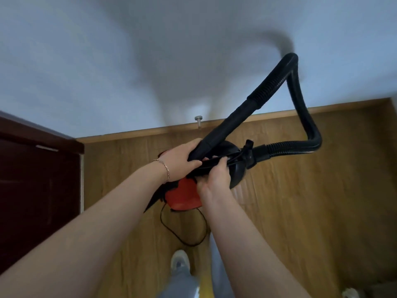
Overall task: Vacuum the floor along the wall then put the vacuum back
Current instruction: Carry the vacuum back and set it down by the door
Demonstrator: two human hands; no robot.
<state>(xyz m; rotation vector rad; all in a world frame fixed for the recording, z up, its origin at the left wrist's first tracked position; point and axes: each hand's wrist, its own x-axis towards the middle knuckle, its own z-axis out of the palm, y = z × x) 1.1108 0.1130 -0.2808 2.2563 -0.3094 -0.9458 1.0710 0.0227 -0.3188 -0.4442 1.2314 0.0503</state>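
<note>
Head view: both hands meet over the red-and-black canister vacuum above the wooden plank floor, near the white wall. Left hand has its grip clamped on the rigid black wand; right hand pinches the thin black cord. Ribbed black hose loops upward.

Both arms reach forward, the left hand and right hand curled closed, close together.
</note>
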